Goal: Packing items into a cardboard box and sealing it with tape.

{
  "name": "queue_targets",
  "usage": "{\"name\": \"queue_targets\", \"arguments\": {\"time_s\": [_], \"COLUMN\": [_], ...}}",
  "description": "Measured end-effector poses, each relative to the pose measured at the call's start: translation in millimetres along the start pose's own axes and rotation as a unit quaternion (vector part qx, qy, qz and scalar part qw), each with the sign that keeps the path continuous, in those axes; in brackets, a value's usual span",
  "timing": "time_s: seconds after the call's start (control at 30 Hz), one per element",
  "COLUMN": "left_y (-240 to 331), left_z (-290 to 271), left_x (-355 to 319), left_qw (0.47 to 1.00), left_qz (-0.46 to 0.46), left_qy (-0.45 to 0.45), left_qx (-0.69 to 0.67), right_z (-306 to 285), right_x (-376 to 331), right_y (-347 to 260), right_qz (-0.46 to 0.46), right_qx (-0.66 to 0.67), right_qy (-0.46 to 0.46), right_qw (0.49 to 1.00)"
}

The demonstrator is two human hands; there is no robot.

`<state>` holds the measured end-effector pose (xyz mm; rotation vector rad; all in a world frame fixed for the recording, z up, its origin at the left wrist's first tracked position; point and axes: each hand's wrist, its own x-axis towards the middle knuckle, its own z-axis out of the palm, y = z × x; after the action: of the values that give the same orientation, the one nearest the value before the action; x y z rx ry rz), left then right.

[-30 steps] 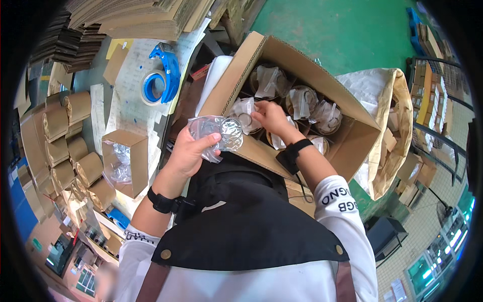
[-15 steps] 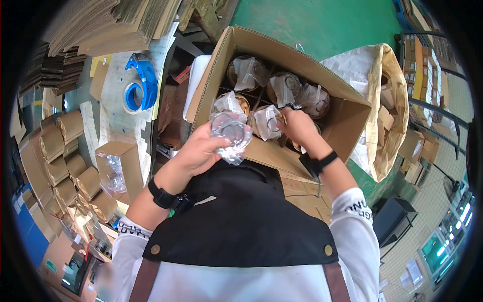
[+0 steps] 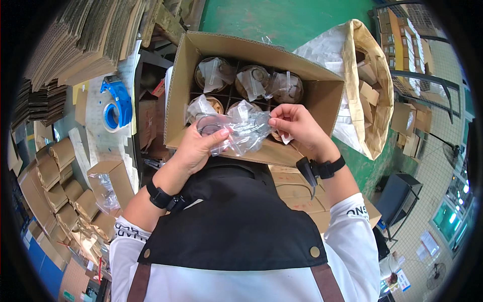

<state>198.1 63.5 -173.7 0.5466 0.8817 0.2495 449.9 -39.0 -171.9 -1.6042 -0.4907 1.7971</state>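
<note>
Clear plastic bags (image 3: 244, 135) with dark rings inside are in my left hand (image 3: 193, 148), its thumb lying over them. My right hand (image 3: 298, 127) pinches the right end of the plastic between thumb and fingers; whether that is a separate bag I cannot tell. Both hands are over the near side of an open cardboard box (image 3: 322, 100). Dividers split the box, and round paper-wrapped items sit in its compartments. Small bags with rings, such as this bag (image 3: 254, 80), lie on top of several. My hands and the plastic partly hide the near row.
On the left table are a blue tape dispenser (image 3: 121, 103), a small open carton (image 3: 113, 176) and several brown paper rolls (image 3: 63, 151). Stacked cardboard (image 3: 88, 40) rises at the upper left. A large paper sack (image 3: 377, 95) with cardboard pieces stands right of the box.
My right hand has come up out of the box and now pinches the plastic at my left hand. The bags are spread out between both hands. The view has shifted a little.
</note>
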Motion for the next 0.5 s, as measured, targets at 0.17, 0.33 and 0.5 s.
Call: {"name": "queue_targets", "arguments": {"time_s": [0.17, 0.33, 0.5], "left_y": [-8, -12, 1], "left_z": [-7, -20, -21], "left_x": [4, 7, 4], "left_qw": [0.995, 0.998, 1.0], "left_qz": [-0.048, -0.011, -0.01], "left_qy": [-0.062, -0.055, -0.011], "left_qx": [-0.054, -0.03, -0.018], "right_z": [1, -21, -57], "right_x": [6, 13, 12], "right_y": [12, 29, 43], "right_qz": [-0.011, 0.012, 0.025], "right_qx": [-0.005, -0.034, -0.261], "right_qy": [-0.038, 0.075, 0.129], "right_qw": [0.999, 0.997, 0.956]}}
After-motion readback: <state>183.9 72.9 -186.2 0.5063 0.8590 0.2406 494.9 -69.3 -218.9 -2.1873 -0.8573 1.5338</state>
